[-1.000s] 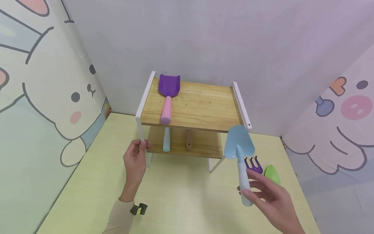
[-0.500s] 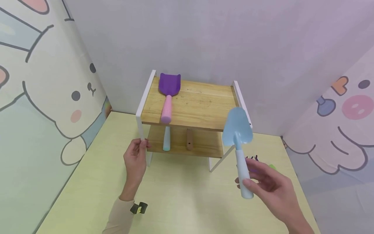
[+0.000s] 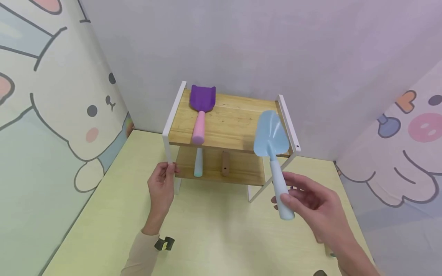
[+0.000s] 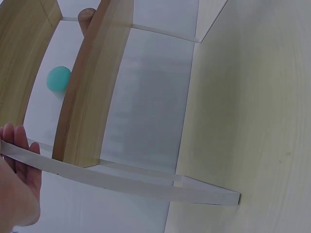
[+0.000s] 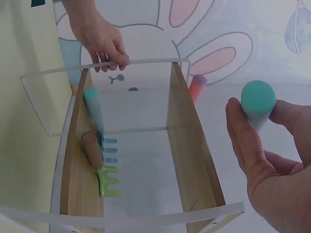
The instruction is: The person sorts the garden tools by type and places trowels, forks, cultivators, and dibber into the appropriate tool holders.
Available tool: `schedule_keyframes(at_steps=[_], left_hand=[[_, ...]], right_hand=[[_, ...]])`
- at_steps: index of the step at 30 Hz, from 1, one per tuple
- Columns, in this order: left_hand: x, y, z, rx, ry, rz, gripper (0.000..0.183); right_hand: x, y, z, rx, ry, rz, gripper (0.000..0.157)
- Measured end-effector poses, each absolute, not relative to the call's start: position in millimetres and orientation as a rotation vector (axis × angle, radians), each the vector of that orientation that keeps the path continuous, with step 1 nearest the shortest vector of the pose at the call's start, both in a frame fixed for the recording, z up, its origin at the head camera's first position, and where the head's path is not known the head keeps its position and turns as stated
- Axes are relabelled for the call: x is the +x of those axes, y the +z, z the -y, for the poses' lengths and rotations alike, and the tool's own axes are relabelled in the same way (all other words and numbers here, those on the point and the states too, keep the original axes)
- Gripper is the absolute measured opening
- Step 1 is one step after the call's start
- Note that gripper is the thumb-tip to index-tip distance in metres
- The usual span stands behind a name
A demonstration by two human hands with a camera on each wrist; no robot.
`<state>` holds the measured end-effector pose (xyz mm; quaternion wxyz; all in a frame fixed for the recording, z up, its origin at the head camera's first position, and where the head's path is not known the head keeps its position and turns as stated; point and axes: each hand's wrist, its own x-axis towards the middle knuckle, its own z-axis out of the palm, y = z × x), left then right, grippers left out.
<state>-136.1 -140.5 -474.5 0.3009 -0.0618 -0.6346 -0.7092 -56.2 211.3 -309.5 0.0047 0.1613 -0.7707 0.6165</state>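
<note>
My right hand (image 3: 317, 209) holds a light-blue trowel (image 3: 271, 136) by its pale handle, between thumb and fingers. The trowel's blade points away and overlaps the right part of the top board in the head view. In the right wrist view its round teal handle end (image 5: 258, 97) faces the camera. My left hand (image 3: 161, 188) pinches the white front-left leg of a two-tier wooden shelf (image 3: 235, 134). On the top board at the left lies a purple shovel (image 3: 202, 99) with a pink handle.
The lower board bears a blue hand rake (image 5: 110, 150) with a teal-ended handle (image 3: 198, 163) and a green hand rake (image 5: 108, 182) with a brown handle (image 3: 225, 163). More items lie on the table (image 3: 214, 230), mostly hidden behind my right hand. Cartoon-printed cloth surrounds the table.
My right hand has lifted the trowel up and leftward, from beside the shelf's right front corner to over the top board's edge. My left hand stays on the leg.
</note>
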Motion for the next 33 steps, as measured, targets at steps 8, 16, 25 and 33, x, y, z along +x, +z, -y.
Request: schedule_keyframes(at_steps=[8,16,25,33], left_hand=[[-137,-473,141,-0.134,-1.861,1.712,0.016],[-137,-473,139,-0.135,-1.852,1.718,0.015],[-136,-473,137,-0.136,-1.853,1.755,0.015],[-136,-474,142,-0.134,-1.836,1.76,0.016]], right_hand=[[-66,-293,-200,0.384,1.937,2.477,0.044],[-80,-278,-187,0.19,1.931,2.591,0.041],[-97,-268,-181,0.152,1.987,2.591,0.045],[-115,-262,-170,0.18,1.958,2.641,0.049]])
